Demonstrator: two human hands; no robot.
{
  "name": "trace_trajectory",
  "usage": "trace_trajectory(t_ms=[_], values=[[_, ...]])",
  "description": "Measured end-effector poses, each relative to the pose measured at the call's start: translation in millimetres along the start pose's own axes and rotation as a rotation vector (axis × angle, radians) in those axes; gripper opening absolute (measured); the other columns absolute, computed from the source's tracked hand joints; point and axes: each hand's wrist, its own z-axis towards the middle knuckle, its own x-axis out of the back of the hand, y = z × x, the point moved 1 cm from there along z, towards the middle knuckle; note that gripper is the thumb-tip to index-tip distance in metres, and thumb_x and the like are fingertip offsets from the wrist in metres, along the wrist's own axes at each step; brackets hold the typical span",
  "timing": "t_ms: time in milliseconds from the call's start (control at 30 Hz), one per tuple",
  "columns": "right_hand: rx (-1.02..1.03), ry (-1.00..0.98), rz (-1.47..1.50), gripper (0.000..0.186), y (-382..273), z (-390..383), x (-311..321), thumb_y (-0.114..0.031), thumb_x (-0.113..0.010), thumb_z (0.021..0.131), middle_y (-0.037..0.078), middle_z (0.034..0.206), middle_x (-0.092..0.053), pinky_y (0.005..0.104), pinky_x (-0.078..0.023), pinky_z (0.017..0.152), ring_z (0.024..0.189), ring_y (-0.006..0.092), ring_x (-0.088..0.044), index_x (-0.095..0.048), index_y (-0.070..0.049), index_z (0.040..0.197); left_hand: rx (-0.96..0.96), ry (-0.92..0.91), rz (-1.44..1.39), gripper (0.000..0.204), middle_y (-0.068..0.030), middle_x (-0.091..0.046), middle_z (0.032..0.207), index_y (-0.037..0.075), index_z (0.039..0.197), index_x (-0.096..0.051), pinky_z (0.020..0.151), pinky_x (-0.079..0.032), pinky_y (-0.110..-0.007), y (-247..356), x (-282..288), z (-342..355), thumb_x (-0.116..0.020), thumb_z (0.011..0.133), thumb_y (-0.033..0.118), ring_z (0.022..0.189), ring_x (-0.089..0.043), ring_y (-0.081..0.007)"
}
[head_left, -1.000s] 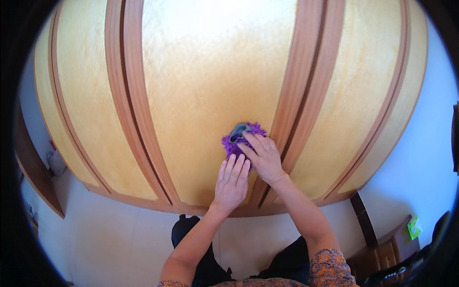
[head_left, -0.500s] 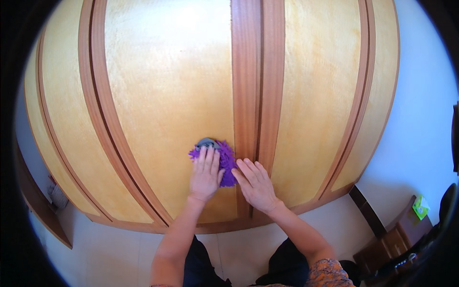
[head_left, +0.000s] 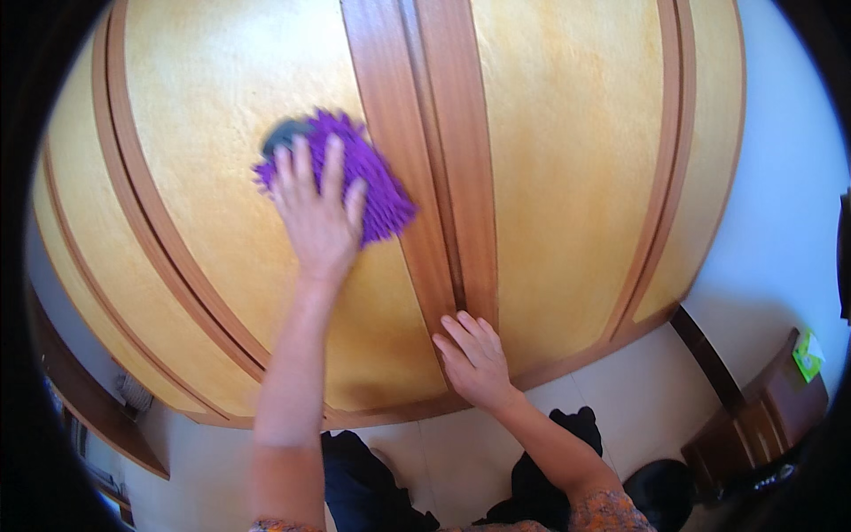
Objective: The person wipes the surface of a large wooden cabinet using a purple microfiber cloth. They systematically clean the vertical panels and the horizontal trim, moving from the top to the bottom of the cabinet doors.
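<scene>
Against the yellow cabinet panel (head_left: 195,80), my left hand (head_left: 315,217) presses a purple shaggy cleaning mitt (head_left: 372,186) with a grey-green cuff, fingers spread over it and slightly blurred. The mitt sits upper left of centre, reaching to the wooden door trim (head_left: 381,71). My right hand (head_left: 474,363) is open and empty, its fingertips resting on the lower part of the central wooden trim, near the dark seam between doors.
The tiled floor (head_left: 425,461) runs below the cabinet, around my dark-clothed legs. At right stand a white wall (head_left: 780,177), a dark wooden stand (head_left: 745,434) with a green packet (head_left: 807,355) and a round black object (head_left: 656,492). A wooden edge (head_left: 97,408) curves at left.
My left hand has carried the mitt up and leftward across the panel. My right hand, earlier on the mitt, has come away onto the central trim. The view has shifted.
</scene>
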Motion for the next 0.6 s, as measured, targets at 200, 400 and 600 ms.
trace_trajectory(t_ms=[200,400,600], values=[[-0.044,-0.017,0.038,0.026,-3.1,4.5,12.9,-0.006,-0.068,0.084,0.009,0.131,-0.061,0.0474,-0.044,0.105,0.128,0.0305,-0.054,-0.071,-0.008,0.109,-0.134,-0.110,-0.044,0.064,-0.0209,-0.030,0.159,0.016,0.150,-0.047,0.117,-0.021,-0.061,6.3,-6.8,-53.9,-0.064,0.093,0.041,0.148,-0.023,-0.0450],[-0.063,-0.095,0.126,0.027,0.1,-5.6,23.2,-0.005,-0.071,0.082,0.011,0.127,-0.060,0.0548,-0.042,0.104,0.127,0.0344,-0.051,-0.070,-0.008,0.109,-0.176,-0.080,-0.010,0.063,-0.0217,-0.030,0.159,0.014,0.151,-0.043,0.118,-0.023,-0.057,-30.6,15.8,4.0,-0.061,0.096,0.038,0.148,-0.025,-0.0438],[-0.099,-0.098,0.126,0.028,12.0,-15.9,18.9,-0.006,-0.072,0.081,0.010,0.124,-0.059,0.0519,-0.042,0.104,0.125,0.0335,-0.052,-0.070,-0.008,0.109,0.051,0.180,0.073,0.059,-0.0232,-0.030,0.158,0.012,0.152,-0.041,0.118,-0.021,-0.058,-20.2,4.0,103.3,-0.054,0.101,0.037,0.147,-0.025,-0.0448]])
